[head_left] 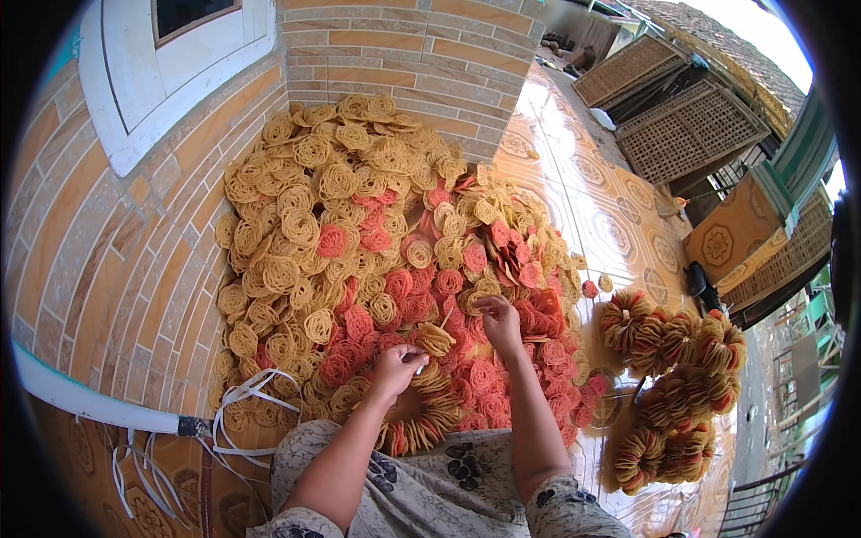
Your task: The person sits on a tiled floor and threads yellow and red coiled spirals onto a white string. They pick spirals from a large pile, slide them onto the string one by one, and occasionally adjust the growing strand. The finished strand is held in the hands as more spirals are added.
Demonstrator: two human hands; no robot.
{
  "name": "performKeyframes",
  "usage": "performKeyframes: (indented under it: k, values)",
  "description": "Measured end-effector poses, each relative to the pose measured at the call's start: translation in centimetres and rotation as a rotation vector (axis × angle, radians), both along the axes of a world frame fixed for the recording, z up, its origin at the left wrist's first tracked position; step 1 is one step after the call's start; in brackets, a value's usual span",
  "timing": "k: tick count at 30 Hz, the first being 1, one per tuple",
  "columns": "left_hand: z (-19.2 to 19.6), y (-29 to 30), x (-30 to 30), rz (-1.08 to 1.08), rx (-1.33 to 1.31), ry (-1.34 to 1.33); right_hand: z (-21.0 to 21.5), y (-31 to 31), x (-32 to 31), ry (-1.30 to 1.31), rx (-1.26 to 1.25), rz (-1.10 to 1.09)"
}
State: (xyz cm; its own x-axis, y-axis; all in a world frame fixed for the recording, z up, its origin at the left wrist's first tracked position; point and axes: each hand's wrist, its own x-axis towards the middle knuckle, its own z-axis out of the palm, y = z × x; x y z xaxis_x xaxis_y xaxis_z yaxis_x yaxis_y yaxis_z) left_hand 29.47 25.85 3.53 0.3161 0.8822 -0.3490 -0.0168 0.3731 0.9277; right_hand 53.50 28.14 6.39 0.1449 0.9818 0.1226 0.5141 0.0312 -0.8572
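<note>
My left hand [395, 369] is closed in a pinch, with a small white bit of strap [420, 368] showing at its fingertips. Just beyond it, a short stack of yellow lacy crackers [437, 340] is threaded on a thin pale strip [447, 317] that sticks up. A curved string of yellow and red crackers [417, 421] rests by my lap, partly behind my left forearm. Raised to the right, my right hand [500, 323] has its fingers pinched together beside a yellow cracker; whether it grips that cracker is unclear.
A large heap of loose yellow crackers [309, 193] and red crackers [489, 381] spreads before me against the brick-patterned wall [152, 224]. Finished-looking bundles [677, 394] lie on the tiles at right. White straps [256, 390] hang from a pale bar [99, 401] at left.
</note>
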Motion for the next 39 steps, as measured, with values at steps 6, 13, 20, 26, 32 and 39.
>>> performKeyframes:
  k: [6, 13, 20, 26, 32, 39]
  values:
    - [0.1, -0.1, 0.2, -0.046, 0.041, 0.083, -2.8, 0.9, 0.1, -0.242, -0.018, -0.298]
    - [0.3, -0.1, 0.1, -0.057, 0.069, 0.072, 0.8, -0.2, -2.1, 0.46, -0.146, -0.036]
    - [0.3, 0.0, -0.1, -0.063, -0.014, -0.025, 1.6, -0.4, -2.8, 0.521, -0.147, -0.014]
    - [0.0, 0.1, -0.1, -0.071, -0.084, -0.079, 1.0, -0.5, -1.4, 0.4, -0.143, 0.296]
    - [0.0, -0.1, 0.1, -0.035, -0.003, -0.013, -1.3, 1.0, 0.3, -0.221, -0.062, -0.342]
    - [-0.1, -0.1, 0.1, -0.039, 0.033, 0.013, -2.6, 1.3, 0.4, 0.071, -0.011, -0.284]
